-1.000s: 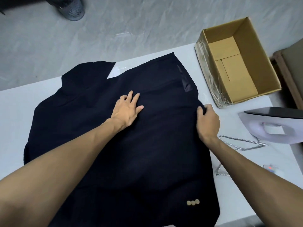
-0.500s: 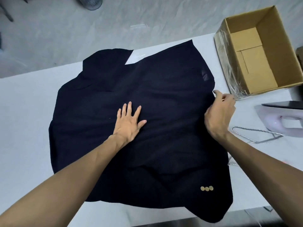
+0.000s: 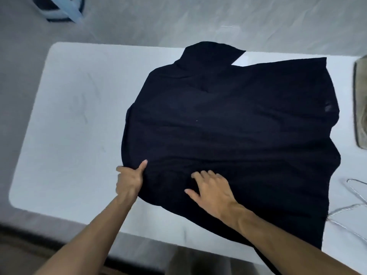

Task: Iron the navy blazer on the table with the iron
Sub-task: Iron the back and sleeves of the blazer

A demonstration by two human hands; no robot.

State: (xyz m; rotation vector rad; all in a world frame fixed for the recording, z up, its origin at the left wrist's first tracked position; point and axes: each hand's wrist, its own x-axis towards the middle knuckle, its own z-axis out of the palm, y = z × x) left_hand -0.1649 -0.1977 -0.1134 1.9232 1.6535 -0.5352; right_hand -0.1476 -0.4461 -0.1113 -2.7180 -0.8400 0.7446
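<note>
The navy blazer (image 3: 228, 126) lies spread out, back side up, on the white table (image 3: 69, 116), its collar pointing to the far edge. My left hand (image 3: 130, 176) grips the blazer's near left edge, thumb on top of the cloth and fingers under it. My right hand (image 3: 210, 188) rests flat on the cloth close beside it, fingers spread. The iron is out of view.
A wire hanger (image 3: 355, 207) lies on the table at the right, partly under the blazer. The blurred edge of the cardboard box (image 3: 360, 104) shows at the far right. A blue and dark object (image 3: 59, 8) stands on the floor beyond the table. The table's near edge runs just below my arms.
The view has swung left, so the iron and most of the box left the frame. My left hand moved from the blazer's middle to its left edge; my right hand left the right edge for the middle.
</note>
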